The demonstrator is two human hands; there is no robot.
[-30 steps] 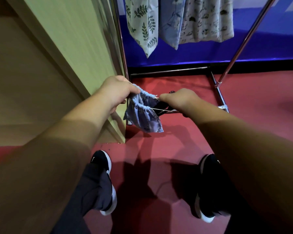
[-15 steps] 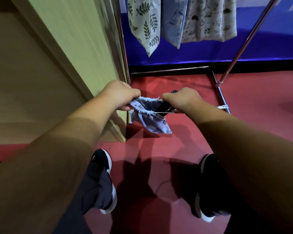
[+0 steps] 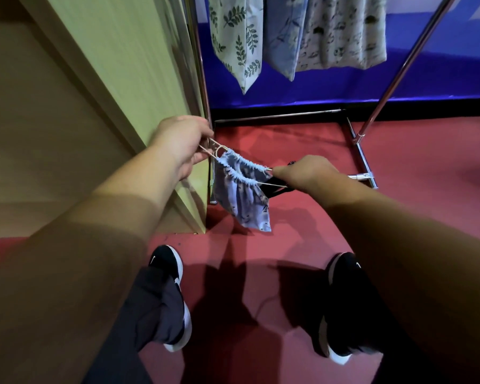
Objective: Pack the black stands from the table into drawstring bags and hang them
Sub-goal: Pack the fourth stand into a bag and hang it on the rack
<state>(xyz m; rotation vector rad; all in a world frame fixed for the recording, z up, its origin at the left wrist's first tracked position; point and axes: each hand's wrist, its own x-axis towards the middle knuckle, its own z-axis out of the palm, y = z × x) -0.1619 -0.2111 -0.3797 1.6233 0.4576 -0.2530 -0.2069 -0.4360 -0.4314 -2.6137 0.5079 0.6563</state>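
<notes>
Your left hand (image 3: 182, 142) is closed, its fingers pinching the pale drawstring (image 3: 209, 149) where it loops out of the near-left end of the bag's mouth. Your right hand (image 3: 305, 173) is a closed fist curled round the black stand (image 3: 275, 189). A dark tip of the stand shows above your knuckles and more of it shows below your thumb. The other end of the drawstring runs taut into that same fist.

The blue printed drawstring bag (image 3: 241, 195) hangs between your two hands, its mouth gathered into tight ruffles along the cord. Its body sags down and toward you, clear of the red floor (image 3: 288, 139). The black stand meets the bag at the mouth's right end, right against your right hand. How far it reaches inside cannot be told, because the cloth hides it.

Just beyond your left hand stands a chrome post of the rack (image 3: 362, 153), whose base bars lie on the floor ahead of your right hand. To the left of your left hand rises a pale wooden panel (image 3: 122, 65). Well ahead of and above both hands, three filled bags hang side by side: a leaf-print bag (image 3: 236, 37), a plain blue bag (image 3: 284, 37) and a grey-patterned bag (image 3: 344, 31). Below your forearms are your two black shoes (image 3: 169, 261), well apart on the floor.
</notes>
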